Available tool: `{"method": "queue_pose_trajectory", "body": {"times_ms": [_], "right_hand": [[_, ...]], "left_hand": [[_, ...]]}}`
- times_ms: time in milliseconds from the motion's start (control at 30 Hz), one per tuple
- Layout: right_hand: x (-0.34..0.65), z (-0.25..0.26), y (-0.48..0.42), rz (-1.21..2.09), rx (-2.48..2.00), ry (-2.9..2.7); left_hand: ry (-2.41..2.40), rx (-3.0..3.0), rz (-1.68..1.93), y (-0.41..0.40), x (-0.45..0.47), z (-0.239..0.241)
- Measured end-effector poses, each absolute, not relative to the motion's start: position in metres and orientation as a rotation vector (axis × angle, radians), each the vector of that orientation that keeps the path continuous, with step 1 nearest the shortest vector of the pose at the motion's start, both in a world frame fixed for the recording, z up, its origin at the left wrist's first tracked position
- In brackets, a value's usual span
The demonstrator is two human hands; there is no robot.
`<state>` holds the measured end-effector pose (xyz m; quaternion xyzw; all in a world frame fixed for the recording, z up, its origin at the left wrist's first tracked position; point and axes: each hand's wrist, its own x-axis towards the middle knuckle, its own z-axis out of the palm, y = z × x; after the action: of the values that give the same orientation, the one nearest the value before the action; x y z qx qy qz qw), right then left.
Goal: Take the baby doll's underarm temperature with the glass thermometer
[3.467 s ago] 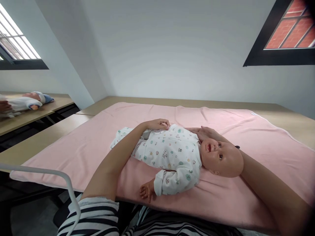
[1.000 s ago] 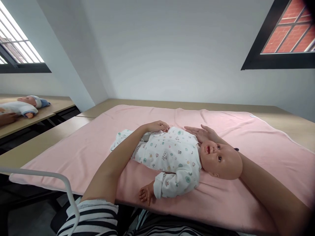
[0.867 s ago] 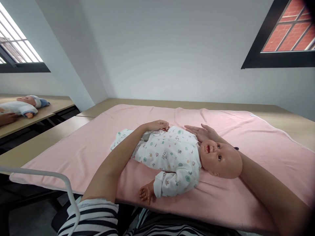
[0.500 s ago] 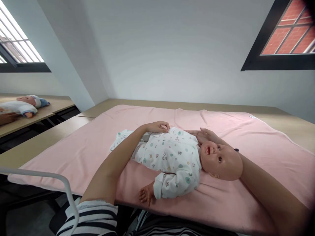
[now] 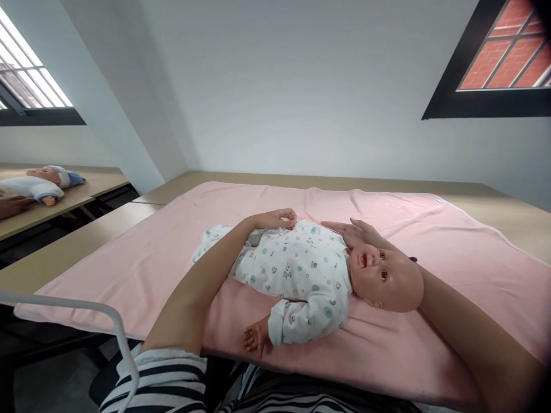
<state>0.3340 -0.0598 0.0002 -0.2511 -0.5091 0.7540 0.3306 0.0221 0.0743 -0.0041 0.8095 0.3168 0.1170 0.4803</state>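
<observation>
A baby doll (image 5: 318,275) in a white printed romper lies on its back on a pink blanket (image 5: 142,258), head to the right. My left hand (image 5: 275,218) rests on the far side of the doll's belly with the fingers curled, pinching the romper cloth. My right hand (image 5: 350,232) lies flat with fingers stretched out just behind the doll's far shoulder, beside its head. My right forearm runs behind the head.
The blanket covers a wooden table (image 5: 503,215). A second doll (image 5: 41,183) lies on another table at the far left, with another person's hand (image 5: 11,203) by it. A white metal rail (image 5: 86,321) stands at the lower left.
My right hand's fingers lifted and stretched out slightly at the doll's shoulder. My left hand stays on the doll's belly. The view shifted a little.
</observation>
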Motion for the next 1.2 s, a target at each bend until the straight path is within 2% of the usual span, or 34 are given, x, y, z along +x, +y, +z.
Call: {"method": "queue_pose_trajectory", "body": {"times_ms": [800, 1200], "right_hand": [[0.336, -0.01, -0.049, 1.974, -0.721, -1.325], [0.328, 0.003, -0.056, 1.989, -0.623, -1.261]], "left_hand": [[0.657, 2.095, 0.205, 0.07, 0.026, -0.003], [0.841, 2.168, 0.282, 0.073, 0.031, -0.007]]}}
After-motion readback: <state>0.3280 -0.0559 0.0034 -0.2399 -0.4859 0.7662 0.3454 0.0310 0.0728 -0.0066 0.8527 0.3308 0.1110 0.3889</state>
